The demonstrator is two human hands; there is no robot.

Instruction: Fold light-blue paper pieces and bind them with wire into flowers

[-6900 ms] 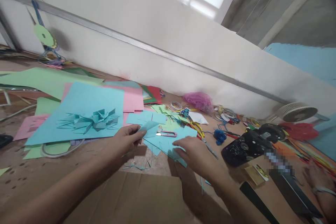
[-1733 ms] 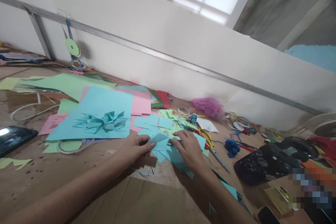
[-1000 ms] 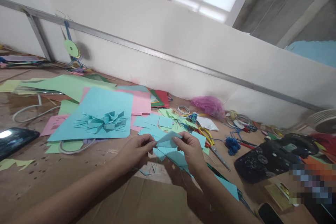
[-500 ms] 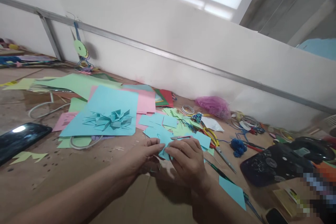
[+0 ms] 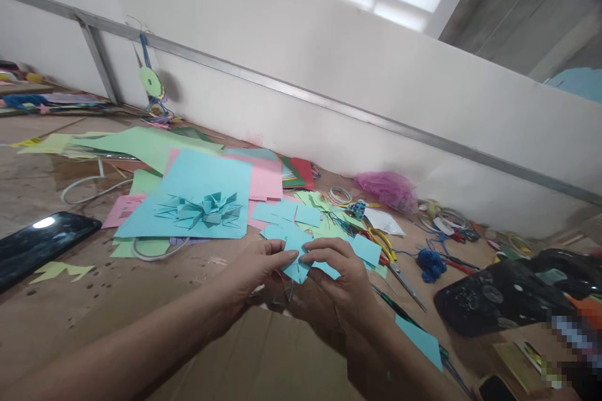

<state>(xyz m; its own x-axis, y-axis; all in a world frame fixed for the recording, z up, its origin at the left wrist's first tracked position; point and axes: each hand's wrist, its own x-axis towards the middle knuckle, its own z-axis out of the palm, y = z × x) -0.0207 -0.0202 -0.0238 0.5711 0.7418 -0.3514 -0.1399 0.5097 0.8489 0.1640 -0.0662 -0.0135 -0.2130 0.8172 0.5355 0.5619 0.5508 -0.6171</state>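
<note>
A small folded blue paper [image 5: 296, 266] is pinched between both hands just above the table. My left hand [image 5: 263, 266] grips its left side with thumb and fingers. On the right side, my right hand [image 5: 336, 269] holds it with curled fingers. Cut blue paper pieces [image 5: 308, 215] lie behind the hands. To the left, spiky folded blue paper shapes [image 5: 207, 208] rest on a large blue sheet [image 5: 207, 169].
Scissors with yellow and red handles [image 5: 407, 285] lie to the right, near blue yarn [image 5: 430, 264] and a black bag [image 5: 498, 294]. A phone [image 5: 42, 244] is at far left. Green sheets [image 5: 141, 144] and a pink mesh bag [image 5: 386, 190] lie near the wall.
The blue paper in my hands shows more of its flat face, and my right fingers have shifted along its edge. The whole view has moved slightly.
</note>
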